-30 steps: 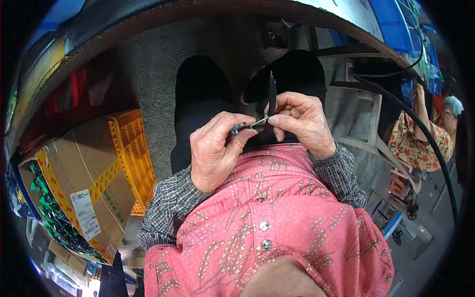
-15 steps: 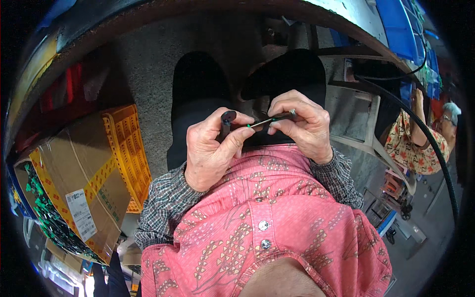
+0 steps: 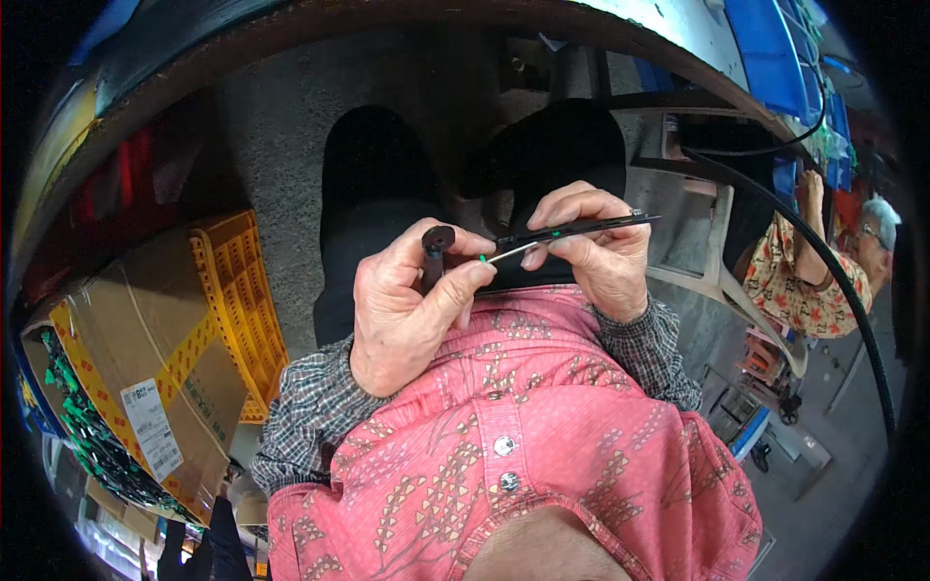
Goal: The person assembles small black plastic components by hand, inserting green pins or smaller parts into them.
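Note:
My left hand is closed around a dark tool handle with a flat round end. At its thumb and forefinger a thin pale metal rod begins, with a small green bit at that end. My right hand pinches a long, slim black strip between thumb and fingers. The strip slants up to the right, and a green spot shows on it near my thumb. The rod runs beneath the strip towards my right fingers. Whether rod and strip are joined is hidden by the fingers.
Left of my legs stand a cardboard box holding many black and green pieces and a yellow plastic crate. A worktable edge curves above. At right are a chair, a black cable and another person.
The black strip now reaches out past my right fingers on the right, and more of its length shows. Both hands stay close together, with the right fingers shifted along the strip.

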{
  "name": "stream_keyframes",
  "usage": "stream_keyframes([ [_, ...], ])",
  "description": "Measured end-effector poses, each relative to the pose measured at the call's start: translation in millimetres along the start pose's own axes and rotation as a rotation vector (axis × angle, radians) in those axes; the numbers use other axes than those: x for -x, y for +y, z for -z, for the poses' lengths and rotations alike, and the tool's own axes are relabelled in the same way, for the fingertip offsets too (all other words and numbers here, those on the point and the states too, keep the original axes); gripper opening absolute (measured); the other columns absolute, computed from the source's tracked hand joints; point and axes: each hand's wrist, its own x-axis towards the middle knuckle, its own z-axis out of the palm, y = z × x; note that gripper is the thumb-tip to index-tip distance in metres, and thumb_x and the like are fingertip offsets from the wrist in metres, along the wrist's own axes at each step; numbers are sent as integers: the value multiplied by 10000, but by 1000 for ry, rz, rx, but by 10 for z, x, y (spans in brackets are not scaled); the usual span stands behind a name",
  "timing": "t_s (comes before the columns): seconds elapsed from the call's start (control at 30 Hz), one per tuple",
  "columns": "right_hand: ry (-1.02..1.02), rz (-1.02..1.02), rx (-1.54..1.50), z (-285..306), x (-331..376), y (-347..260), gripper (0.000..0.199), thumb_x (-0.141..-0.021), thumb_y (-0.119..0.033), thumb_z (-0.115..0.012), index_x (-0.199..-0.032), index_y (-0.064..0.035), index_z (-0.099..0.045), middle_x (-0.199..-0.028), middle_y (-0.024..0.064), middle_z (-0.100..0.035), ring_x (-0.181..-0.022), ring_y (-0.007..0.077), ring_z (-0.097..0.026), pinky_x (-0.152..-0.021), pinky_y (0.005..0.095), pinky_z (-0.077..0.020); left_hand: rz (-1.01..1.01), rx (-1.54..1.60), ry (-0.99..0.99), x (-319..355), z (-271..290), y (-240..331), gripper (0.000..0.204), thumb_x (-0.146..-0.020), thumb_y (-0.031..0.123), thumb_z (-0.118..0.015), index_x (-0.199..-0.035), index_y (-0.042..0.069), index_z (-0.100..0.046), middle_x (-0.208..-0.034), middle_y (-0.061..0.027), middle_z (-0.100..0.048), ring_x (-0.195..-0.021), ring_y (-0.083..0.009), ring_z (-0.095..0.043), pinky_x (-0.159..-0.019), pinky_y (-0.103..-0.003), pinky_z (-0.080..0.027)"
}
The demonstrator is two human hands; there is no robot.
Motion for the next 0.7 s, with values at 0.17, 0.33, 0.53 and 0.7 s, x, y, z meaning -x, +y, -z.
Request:
stream_keyframes([
  [0.17,15,1,-132,44,-14,32,150,-824,63,-620,-964,104,-585,-1003,213,-585,-800,279,-676,-707,355,-600,54,15,0,-82,-75,48,170,-897,87,-627,-1016,-29,-592,-772,-94,-641,-525,-61,-516,-466,-187,-401],
  [0.33,64,27,-168,115,-39,61,158,-811,76,-627,-962,103,-588,-982,219,-591,-789,283,-676,-689,362,-605,137,126,15,-234,-127,34,141,-877,24,-631,-1007,-23,-604,-781,-40,-612,-542,-37,-509,-486,-176,-413],
  [0.53,89,32,-127,201,-81,102,168,-795,76,-646,-953,101,-595,-982,217,-593,-789,281,-676,-679,354,-611,139,83,-25,-376,-170,10,191,-904,114,-622,-1022,-33,-594,-769,-95,-637,-518,-63,-510,-462,-186,-400],
  [0.7,107,34,-86,221,-92,107,177,-793,61,-657,-957,95,-601,-987,213,-596,-789,269,-673,-681,348,-605,155,79,-21,-418,-179,1,200,-898,117,-632,-1023,-34,-596,-765,-89,-638,-517,-59,-505,-457,-183,-391],
])
